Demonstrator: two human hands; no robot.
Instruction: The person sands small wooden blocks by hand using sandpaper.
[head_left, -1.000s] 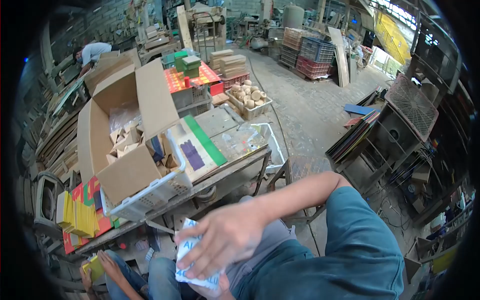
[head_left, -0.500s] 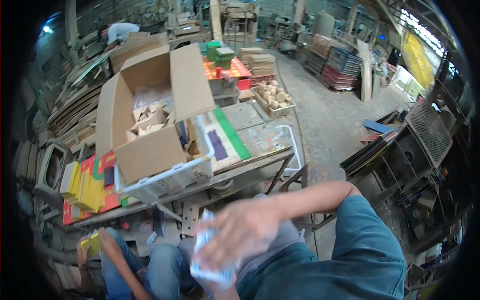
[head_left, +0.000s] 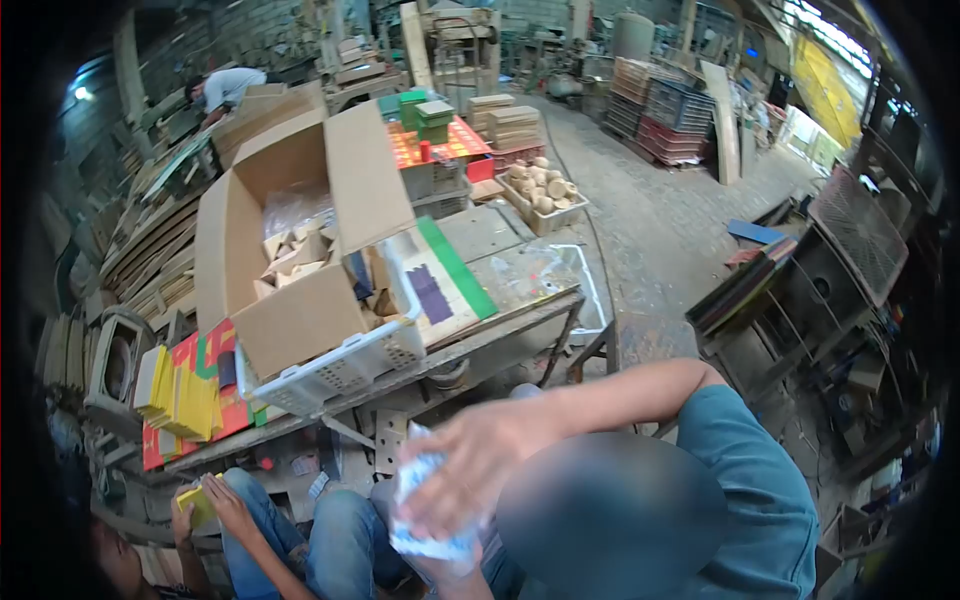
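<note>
A white and light-blue block-like piece (head_left: 432, 545) is held low in front of me, smeared by motion. My right hand (head_left: 475, 465) reaches in from the right and lies over its upper face, fingers bent around it and blurred. Underneath, my left hand (head_left: 458, 578) supports the piece from below. Most of its fingers are hidden. To the left, a seated co-worker's hands (head_left: 232, 508) hold a small yellow block (head_left: 200, 506).
On the workbench (head_left: 370, 385) a cardboard box (head_left: 300, 340) of wooden pieces sits in a white plastic crate (head_left: 345, 385). Yellow boards (head_left: 185, 400) are stacked at its left end. Round wooden pieces (head_left: 540, 188) fill a tray behind. A dark oval blur covers my lap.
The view has shifted slightly. My right hand stays over the white and light-blue piece, still blurred. The co-worker's hands have come closer together on the yellow block.
</note>
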